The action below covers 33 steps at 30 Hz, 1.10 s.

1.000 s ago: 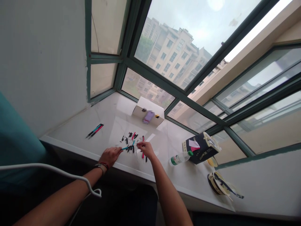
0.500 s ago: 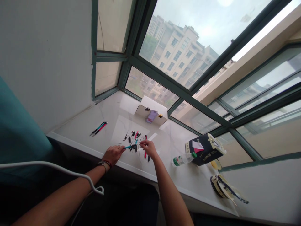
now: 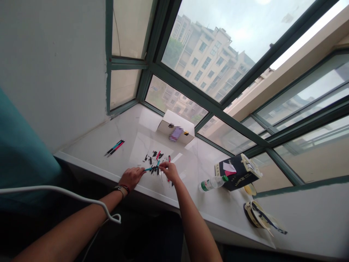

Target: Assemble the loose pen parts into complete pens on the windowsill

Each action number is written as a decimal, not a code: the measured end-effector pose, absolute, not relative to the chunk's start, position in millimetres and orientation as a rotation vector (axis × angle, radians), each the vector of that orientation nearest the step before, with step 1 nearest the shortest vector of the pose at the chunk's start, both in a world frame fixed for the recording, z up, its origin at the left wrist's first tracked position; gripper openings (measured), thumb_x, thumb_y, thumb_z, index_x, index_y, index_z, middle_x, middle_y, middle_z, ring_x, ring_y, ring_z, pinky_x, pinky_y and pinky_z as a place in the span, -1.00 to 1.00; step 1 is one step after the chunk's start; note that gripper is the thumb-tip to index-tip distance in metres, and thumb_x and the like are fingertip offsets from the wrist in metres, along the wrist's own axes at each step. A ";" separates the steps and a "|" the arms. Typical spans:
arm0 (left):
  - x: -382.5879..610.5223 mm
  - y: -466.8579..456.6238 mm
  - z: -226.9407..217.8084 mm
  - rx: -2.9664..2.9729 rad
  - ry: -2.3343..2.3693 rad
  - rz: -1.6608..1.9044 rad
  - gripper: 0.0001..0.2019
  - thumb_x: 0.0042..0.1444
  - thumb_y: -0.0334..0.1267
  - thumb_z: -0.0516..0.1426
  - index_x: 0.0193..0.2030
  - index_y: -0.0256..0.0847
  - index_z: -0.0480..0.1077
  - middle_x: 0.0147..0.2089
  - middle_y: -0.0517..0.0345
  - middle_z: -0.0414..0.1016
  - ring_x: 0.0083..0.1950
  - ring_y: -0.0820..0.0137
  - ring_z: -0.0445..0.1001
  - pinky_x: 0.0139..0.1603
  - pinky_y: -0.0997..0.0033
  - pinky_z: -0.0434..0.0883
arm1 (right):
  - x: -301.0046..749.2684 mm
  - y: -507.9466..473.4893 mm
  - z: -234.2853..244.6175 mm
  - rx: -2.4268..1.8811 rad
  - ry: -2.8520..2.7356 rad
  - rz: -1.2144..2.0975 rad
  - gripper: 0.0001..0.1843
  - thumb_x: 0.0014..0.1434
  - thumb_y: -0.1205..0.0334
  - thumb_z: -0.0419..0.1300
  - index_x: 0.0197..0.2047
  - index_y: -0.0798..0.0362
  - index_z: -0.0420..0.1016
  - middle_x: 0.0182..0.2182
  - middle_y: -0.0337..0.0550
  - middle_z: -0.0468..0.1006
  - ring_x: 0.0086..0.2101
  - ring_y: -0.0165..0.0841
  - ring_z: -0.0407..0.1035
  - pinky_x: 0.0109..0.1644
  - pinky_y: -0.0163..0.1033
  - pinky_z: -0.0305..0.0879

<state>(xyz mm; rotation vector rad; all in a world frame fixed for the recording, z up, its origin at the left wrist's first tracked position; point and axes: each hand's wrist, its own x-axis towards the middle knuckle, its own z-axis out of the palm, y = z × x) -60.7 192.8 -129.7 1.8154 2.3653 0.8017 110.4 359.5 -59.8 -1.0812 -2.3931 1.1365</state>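
My left hand (image 3: 132, 177) is closed round one end of a blue pen barrel (image 3: 148, 169), which points right over the table. Thumb and fingers of my right hand (image 3: 168, 170) pinch at the barrel's far end; whatever small part they grip is too little to make out. Beneath and behind both hands lies a loose scatter of pen parts (image 3: 154, 153), with black, red, blue and clear pieces. Farther left, a few whole pens (image 3: 115, 148), blue and pink with dark sections, lie side by side.
A white box (image 3: 174, 125) stands against the window. On the right are a green-capped water bottle (image 3: 212, 184), a dark carton (image 3: 238, 173) and a cream-and-black round object with a strap (image 3: 256, 216). A white cable (image 3: 68, 191) crosses in front of my left forearm.
My right hand has moved slightly left, its fingertips coming to the free end of the blue barrel. My left hand has stayed nearly still with the barrel.
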 end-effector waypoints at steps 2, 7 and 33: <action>-60.8 192.9 -129.6 1.809 2.367 0.794 -0.64 0.34 0.00 -0.12 -0.10 -0.06 0.43 -0.28 0.09 0.47 -0.26 0.33 0.40 -0.19 0.33 0.22 | 110.4 359.3 -59.0 -1.086 -2.419 1.117 -0.83 0.10 0.14 0.27 -0.26 0.02 0.61 -0.46 -0.22 0.59 -0.39 -0.36 0.46 -0.16 -0.23 0.39; -60.8 193.3 -128.8 1.841 2.372 0.776 -0.65 0.35 -0.02 -0.12 -0.10 -0.06 0.42 -0.28 0.09 0.47 -0.26 0.32 0.40 -0.21 0.33 0.21 | 108.2 355.6 -59.3 -1.083 -2.468 1.018 -0.85 0.18 0.21 0.18 -0.32 0.03 0.57 -0.47 -0.24 0.57 -0.42 -0.40 0.43 -0.20 -0.27 0.39; -60.5 192.8 -127.3 1.881 2.399 0.741 -0.64 0.36 -0.01 -0.14 -0.10 -0.06 0.42 -0.30 0.10 0.46 -0.27 0.33 0.40 -0.22 0.35 0.20 | 103.2 339.3 -56.8 -1.084 -2.536 0.996 -0.59 0.39 0.10 -0.13 -0.45 0.01 0.30 -0.50 -0.26 0.49 -0.37 -0.35 0.43 -0.13 -0.26 0.27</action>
